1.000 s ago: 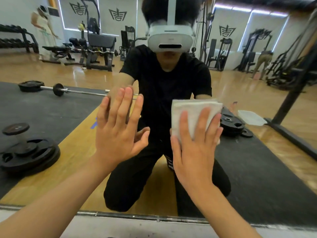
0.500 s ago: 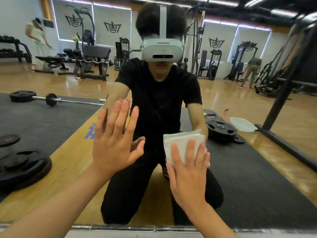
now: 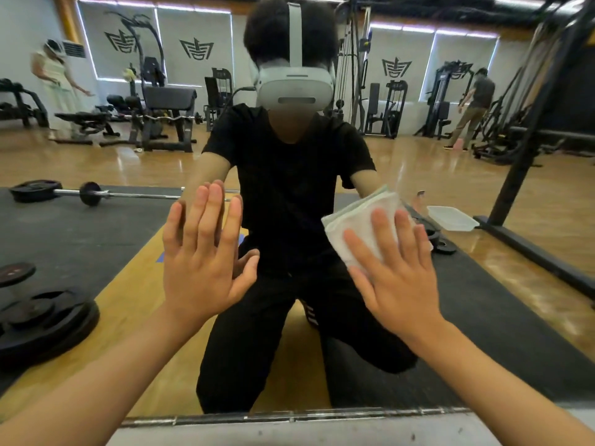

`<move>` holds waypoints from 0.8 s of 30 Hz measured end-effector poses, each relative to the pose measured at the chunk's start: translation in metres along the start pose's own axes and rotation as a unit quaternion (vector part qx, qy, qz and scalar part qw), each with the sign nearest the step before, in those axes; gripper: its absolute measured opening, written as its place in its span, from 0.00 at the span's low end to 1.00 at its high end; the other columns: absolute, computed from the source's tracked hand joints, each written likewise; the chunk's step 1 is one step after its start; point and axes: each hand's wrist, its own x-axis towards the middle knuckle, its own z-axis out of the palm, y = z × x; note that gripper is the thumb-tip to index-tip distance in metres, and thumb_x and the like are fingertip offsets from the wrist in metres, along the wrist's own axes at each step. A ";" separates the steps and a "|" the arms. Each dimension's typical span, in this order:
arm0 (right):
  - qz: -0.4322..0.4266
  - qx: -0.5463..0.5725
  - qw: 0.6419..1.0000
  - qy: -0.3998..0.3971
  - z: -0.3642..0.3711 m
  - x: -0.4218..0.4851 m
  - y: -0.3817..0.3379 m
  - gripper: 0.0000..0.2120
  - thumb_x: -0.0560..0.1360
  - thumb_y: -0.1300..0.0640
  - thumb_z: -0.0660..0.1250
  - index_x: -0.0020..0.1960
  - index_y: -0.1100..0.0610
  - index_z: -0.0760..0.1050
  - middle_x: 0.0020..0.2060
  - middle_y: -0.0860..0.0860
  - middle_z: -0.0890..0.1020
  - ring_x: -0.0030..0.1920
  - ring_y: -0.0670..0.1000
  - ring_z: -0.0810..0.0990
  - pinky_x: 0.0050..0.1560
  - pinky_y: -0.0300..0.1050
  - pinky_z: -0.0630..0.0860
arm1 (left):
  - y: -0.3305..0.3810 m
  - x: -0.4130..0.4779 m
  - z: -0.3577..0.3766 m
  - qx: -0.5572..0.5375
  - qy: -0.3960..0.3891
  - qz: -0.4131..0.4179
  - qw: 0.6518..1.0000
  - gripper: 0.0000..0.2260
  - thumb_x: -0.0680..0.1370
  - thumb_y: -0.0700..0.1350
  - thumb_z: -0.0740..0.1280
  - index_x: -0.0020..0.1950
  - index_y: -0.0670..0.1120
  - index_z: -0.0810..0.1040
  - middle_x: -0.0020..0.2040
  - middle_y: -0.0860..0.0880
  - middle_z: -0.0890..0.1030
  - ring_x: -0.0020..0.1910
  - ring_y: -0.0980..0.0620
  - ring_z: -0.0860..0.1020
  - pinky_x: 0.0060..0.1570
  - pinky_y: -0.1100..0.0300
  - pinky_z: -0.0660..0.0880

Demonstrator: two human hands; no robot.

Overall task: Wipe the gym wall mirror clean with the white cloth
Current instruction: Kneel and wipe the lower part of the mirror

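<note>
1. The step in hand is the wiping itself. The right hand (image 3: pixel 396 278) presses the white cloth (image 3: pixel 360 223) flat against the mirror (image 3: pixel 96 226), on the right side of the glass at about the middle of its visible height and well above the bottom rail (image 3: pixel 289 417).
2. The right hand's fingers (image 3: pixel 383 233) are straight and spread apart over the cloth. They pin it with the flat of the hand and do not curl round it.
3. The left hand (image 3: pixel 199 259) lies bare on the glass to the left, apart from the cloth. Its 4 fingers are straight and close together, the thumb is held out to the right, and it holds nothing. I judge it to be a brace.
4. The cloth is a folded pad set at a tilt, with 1 corner pointing up and to the right and its layered edges facing up and to the left.
5. Its long axis cannot be told for sure, because the palm covers the lower part. The part that shows looks nearly square.
6. The next move calls for steady pressure through the flat palm while the pad slides across the glass in overlapping strokes, so that it neither bunches nor slips out.
7. The patch under the left hand will probably need wiping too, since a bare palm is likely to leave marks.
</note>
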 end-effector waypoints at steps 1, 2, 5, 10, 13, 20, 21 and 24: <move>0.031 0.006 0.999 -0.002 -0.004 0.000 0.004 0.28 0.87 0.45 0.54 0.86 0.46 0.52 0.85 0.56 0.46 0.85 0.63 0.46 0.83 0.63 0.45 | 0.000 0.000 0.000 0.001 0.001 -0.002 1.000 0.35 0.83 0.58 0.59 0.84 0.39 0.58 0.85 0.37 0.53 0.85 0.39 0.52 0.83 0.39 0.50; 0.073 0.019 0.997 0.002 -0.009 0.008 0.001 0.28 0.88 0.45 0.52 0.86 0.48 0.51 0.85 0.57 0.46 0.84 0.64 0.45 0.83 0.64 0.45 | 0.000 0.000 0.000 0.000 0.001 -0.003 1.000 0.35 0.83 0.58 0.59 0.84 0.39 0.58 0.85 0.38 0.52 0.85 0.40 0.52 0.83 0.39 0.51; 0.196 0.093 0.975 0.036 -0.018 0.059 -0.041 0.28 0.88 0.47 0.48 0.86 0.51 0.50 0.84 0.60 0.44 0.83 0.68 0.40 0.82 0.68 0.41 | 0.000 0.000 0.000 -0.001 0.000 -0.001 1.000 0.35 0.83 0.58 0.60 0.84 0.40 0.58 0.85 0.39 0.52 0.86 0.41 0.51 0.83 0.39 0.51; 0.065 0.106 0.991 0.058 -0.006 0.085 -0.113 0.28 0.88 0.46 0.54 0.85 0.48 0.51 0.83 0.57 0.48 0.84 0.64 0.44 0.82 0.68 0.44 | -0.002 -0.001 0.000 -0.001 -0.004 0.006 1.000 0.35 0.83 0.58 0.60 0.84 0.39 0.58 0.84 0.37 0.54 0.85 0.40 0.52 0.83 0.40 0.51; -0.021 0.085 0.995 0.043 0.003 0.071 -0.103 0.27 0.88 0.45 0.54 0.85 0.46 0.53 0.84 0.55 0.51 0.84 0.63 0.49 0.83 0.66 0.47 | -0.006 -0.001 -0.001 0.000 -0.006 0.009 1.000 0.34 0.82 0.56 0.61 0.83 0.38 0.61 0.84 0.36 0.55 0.84 0.38 0.56 0.83 0.41 0.50; -0.005 -0.003 1.000 0.019 -0.006 0.008 0.036 0.29 0.87 0.45 0.53 0.86 0.47 0.51 0.85 0.57 0.47 0.84 0.63 0.45 0.83 0.64 0.45 | -0.004 -0.001 -0.002 -0.004 -0.001 0.003 1.000 0.34 0.83 0.55 0.61 0.84 0.39 0.59 0.83 0.35 0.55 0.85 0.39 0.53 0.83 0.40 0.49; 0.027 -0.012 0.999 0.019 -0.010 0.000 0.056 0.29 0.88 0.45 0.52 0.86 0.49 0.50 0.85 0.58 0.47 0.84 0.64 0.44 0.83 0.65 0.44 | -0.004 0.000 -0.001 -0.003 0.000 0.002 1.000 0.34 0.83 0.55 0.60 0.84 0.39 0.59 0.83 0.36 0.55 0.85 0.39 0.52 0.83 0.40 0.49; 0.142 0.015 0.990 -0.004 -0.021 -0.017 0.075 0.29 0.88 0.46 0.48 0.86 0.54 0.50 0.84 0.65 0.48 0.83 0.69 0.44 0.82 0.68 0.43 | -0.002 -0.001 -0.001 -0.007 -0.011 -0.006 1.000 0.34 0.83 0.56 0.60 0.85 0.40 0.59 0.84 0.37 0.53 0.85 0.39 0.52 0.83 0.40 0.49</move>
